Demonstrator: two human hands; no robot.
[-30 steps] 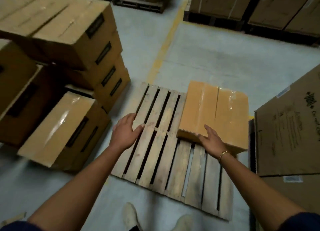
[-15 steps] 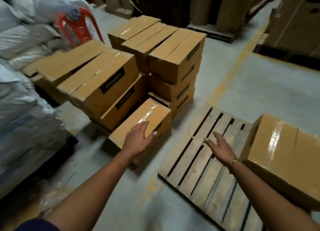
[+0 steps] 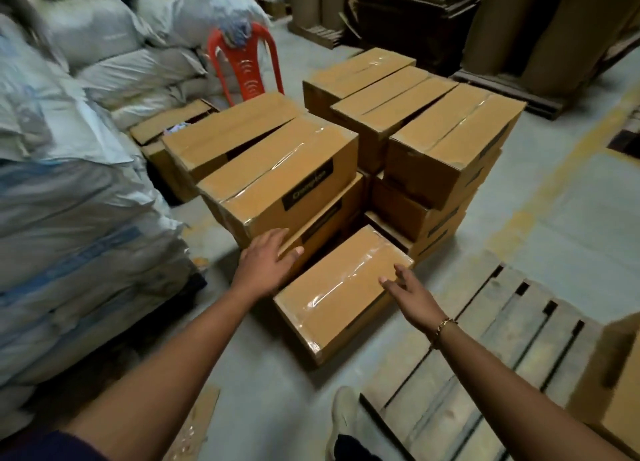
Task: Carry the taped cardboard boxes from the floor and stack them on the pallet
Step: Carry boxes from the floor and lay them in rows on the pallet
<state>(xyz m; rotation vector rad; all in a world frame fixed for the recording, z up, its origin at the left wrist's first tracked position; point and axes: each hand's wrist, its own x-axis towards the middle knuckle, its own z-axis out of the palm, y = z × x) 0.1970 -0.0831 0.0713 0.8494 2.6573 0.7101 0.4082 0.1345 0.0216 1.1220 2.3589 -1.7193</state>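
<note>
Cardboard box (image 3: 343, 294) lay mid-frame, flanked either side.
Left hand (image 3: 266, 263) spread open left of it; right hand (image 3: 412, 298) open over its right edge.

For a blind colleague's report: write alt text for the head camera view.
A person's open left hand and right hand reach toward a tape-sealed brown cardboard box on the concrete floor, beside a slatted wooden pallet. More taped brown boxes stand stacked behind it, near a red plastic chair.
</note>
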